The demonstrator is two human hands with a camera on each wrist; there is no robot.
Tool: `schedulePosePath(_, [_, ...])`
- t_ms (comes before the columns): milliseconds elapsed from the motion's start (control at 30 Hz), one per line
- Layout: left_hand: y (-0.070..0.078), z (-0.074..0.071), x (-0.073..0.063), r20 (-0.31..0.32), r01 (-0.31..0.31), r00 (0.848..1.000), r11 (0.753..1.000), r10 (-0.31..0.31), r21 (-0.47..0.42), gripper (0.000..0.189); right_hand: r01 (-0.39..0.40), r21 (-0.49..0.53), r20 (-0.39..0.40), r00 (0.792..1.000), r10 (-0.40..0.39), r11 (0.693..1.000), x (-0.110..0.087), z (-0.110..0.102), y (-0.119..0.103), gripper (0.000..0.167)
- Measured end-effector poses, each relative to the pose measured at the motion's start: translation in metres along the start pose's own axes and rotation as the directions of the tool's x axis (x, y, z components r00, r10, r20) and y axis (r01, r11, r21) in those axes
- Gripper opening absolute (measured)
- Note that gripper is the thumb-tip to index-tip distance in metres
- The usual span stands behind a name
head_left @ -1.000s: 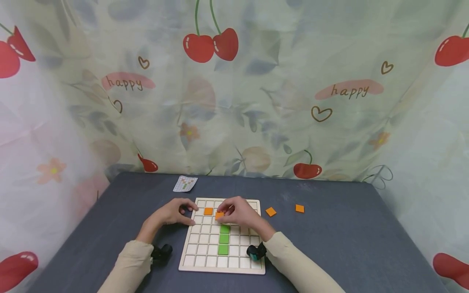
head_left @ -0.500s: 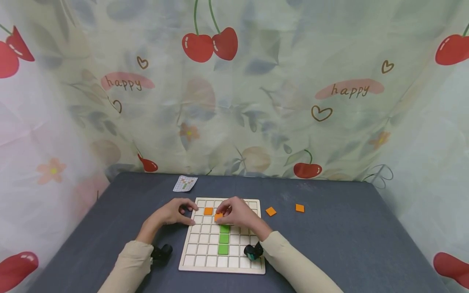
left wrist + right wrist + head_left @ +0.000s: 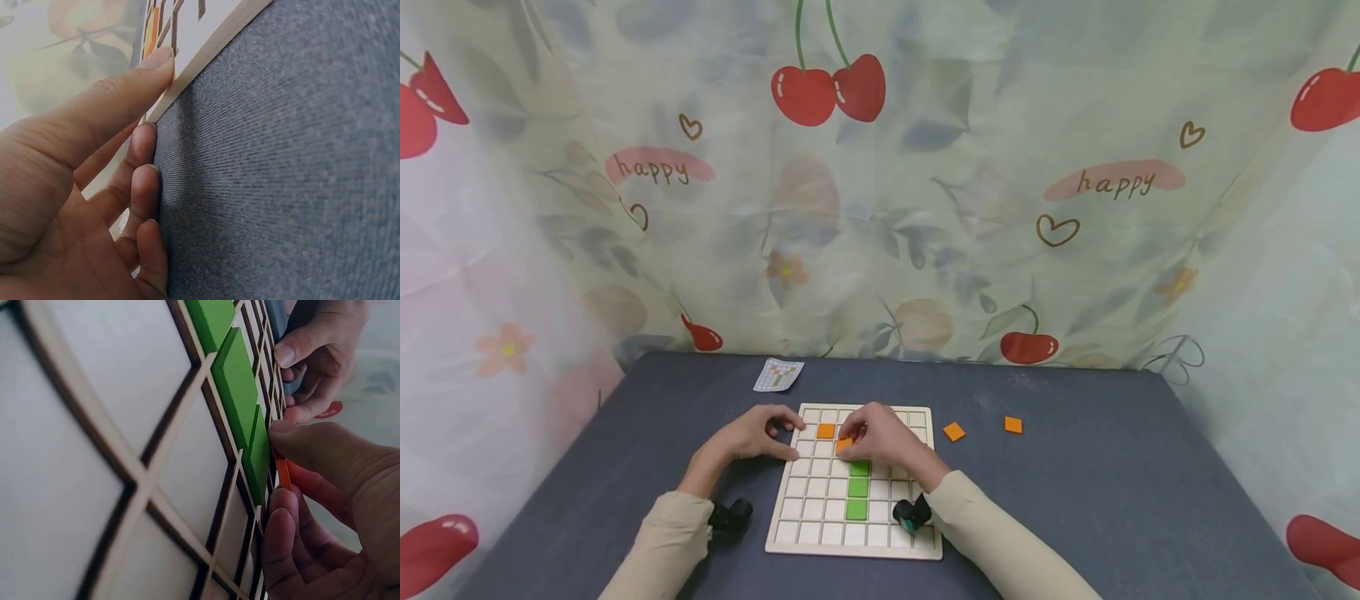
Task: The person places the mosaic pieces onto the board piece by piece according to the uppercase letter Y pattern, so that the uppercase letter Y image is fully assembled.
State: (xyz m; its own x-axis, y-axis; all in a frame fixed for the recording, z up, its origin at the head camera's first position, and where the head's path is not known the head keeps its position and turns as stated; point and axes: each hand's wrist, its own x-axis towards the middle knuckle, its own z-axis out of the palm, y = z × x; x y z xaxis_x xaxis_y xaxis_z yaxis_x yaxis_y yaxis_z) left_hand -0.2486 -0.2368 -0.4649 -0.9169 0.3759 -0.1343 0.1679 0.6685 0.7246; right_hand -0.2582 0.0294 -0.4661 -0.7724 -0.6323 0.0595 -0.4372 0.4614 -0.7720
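Note:
A pale wooden grid board [image 3: 853,551] lies on the dark cloth, bearing a column of green tiles [image 3: 857,487] and one orange tile [image 3: 826,431] near its upper left. My right hand [image 3: 886,435] pinches another orange tile [image 3: 844,447] between thumb and fingers, just above the top green tile and a little to its left. In the right wrist view that orange tile [image 3: 284,472] stands edge-on close to the board; whether it is seated is hard to tell. My left hand [image 3: 751,433] holds the board's left edge, its thumb [image 3: 150,69] on the rim and fingers curled beside it.
Two loose orange tiles [image 3: 954,432] lie on the cloth right of the board. Behind its upper left is a small card [image 3: 778,375] with a printed grid pattern. A printed curtain [image 3: 880,208] encloses the table's back and sides.
My right hand has shifted slightly left and toward me with the pinched orange tile. My left hand stays at the board's edge.

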Motion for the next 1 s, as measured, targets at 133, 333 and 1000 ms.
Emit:
schedulePosePath(133, [0.0001,-0.0002,0.0005,0.001,0.005,1.0,1.0,-0.005,0.001,0.041,-0.013,-0.014,-0.001,1.0,0.013,1.0,0.0015,0.0005,-0.0018,0.016])
schedulePosePath(333, [-0.0007,-0.0003,0.0013,0.001,0.003,1.0,1.0,-0.003,-0.006,0.041,-0.025,-0.035,0.0,1.0,0.025,0.999,0.0032,0.0022,-0.0024,0.015])
schedulePosePath(1000, [0.0019,0.0004,-0.0009,-0.002,0.0,1.0,1.0,0.0,0.002,0.04,0.018,-0.006,0.003,1.0,-0.018,1.0,0.0038,0.0024,0.0015,0.016])
